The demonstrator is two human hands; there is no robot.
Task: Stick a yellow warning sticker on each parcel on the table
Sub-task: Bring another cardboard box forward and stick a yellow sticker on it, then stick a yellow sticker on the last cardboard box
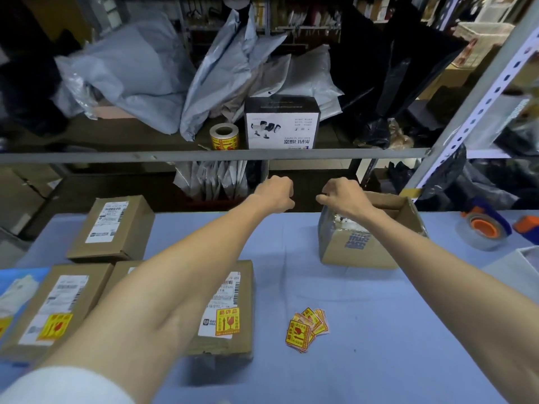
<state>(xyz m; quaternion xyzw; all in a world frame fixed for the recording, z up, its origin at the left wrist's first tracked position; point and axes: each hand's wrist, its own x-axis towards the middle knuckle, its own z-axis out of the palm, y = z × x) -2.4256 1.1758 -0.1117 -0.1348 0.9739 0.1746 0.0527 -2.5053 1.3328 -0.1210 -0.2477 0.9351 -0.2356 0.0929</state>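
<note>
Your left hand (274,195) was fisted, seemingly empty; your right hand (342,199) was curled, grip unclear. With the stickers (309,329) back behind both, the unstickered parcel (112,225) to their left risked being skipped.

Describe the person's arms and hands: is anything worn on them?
Both forearms are bare. A white sleeve covers the left arm only at the bottom edge of the picture; no sleeve shows on the right arm. The left hand and the right hand wear no gloves, and no watch, ring or bracelet is visible.
</note>
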